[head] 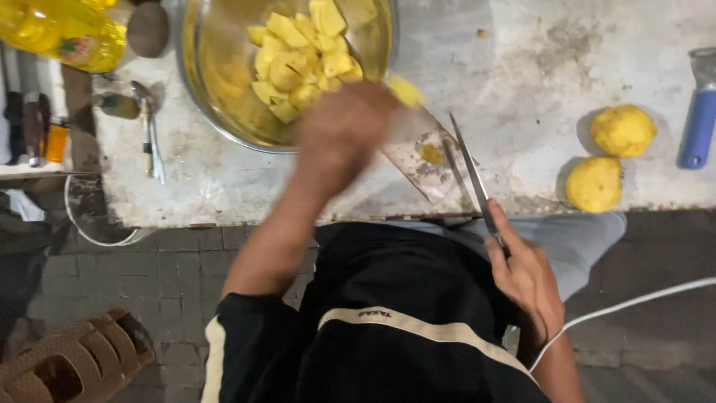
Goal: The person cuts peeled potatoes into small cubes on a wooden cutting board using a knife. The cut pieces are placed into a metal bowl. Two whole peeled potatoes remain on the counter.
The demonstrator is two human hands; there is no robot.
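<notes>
Person wears black short-sleeved shirt (388, 313); cream stripe (425, 328) across chest, cream band (215, 358) at left sleeve edge. Light grey trousers (574, 239). Both forearms bare.

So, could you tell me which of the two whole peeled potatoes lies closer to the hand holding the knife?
The lower potato, near the table edge; the other potato sits farther up, beside the blue-handled tool, away from the right hand.

The bowl (216, 112) is shiny metal. The knife (471, 175) has a smooth steel blade. The table (537, 67) looks like rough, stained, matt stone. The bottle (63, 30) is glossy clear plastic. The peeled potatoes (623, 130) look matt and moist.
</notes>
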